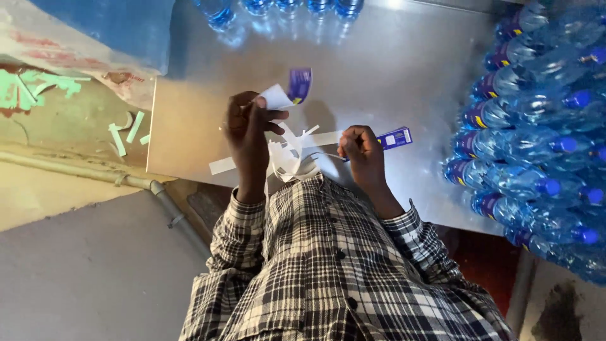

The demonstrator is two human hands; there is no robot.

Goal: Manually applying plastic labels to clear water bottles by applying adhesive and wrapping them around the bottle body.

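Blue-and-white label [291, 90] pinched up in the left hand [247, 126], over the metal surface [391, 69]; right hand [361, 146] closed on a second blue label [395, 137]. Thin, floppy, sticky-looking strips, I'd judge: grip by the edges. White backing scraps [291, 158] lie between the hands, bottles [536, 139] stacked right.

This looks like a small bottling or packing workshop. A bare, shiny sheet-metal worktable [391, 69] fills the middle. At three o'clock lies a big stack of clear plastic water bottles with blue caps [536, 139], more stand at twelve o'clock [278, 9], and a rough, paint-stained wall [57, 107] shows at nine o'clock.
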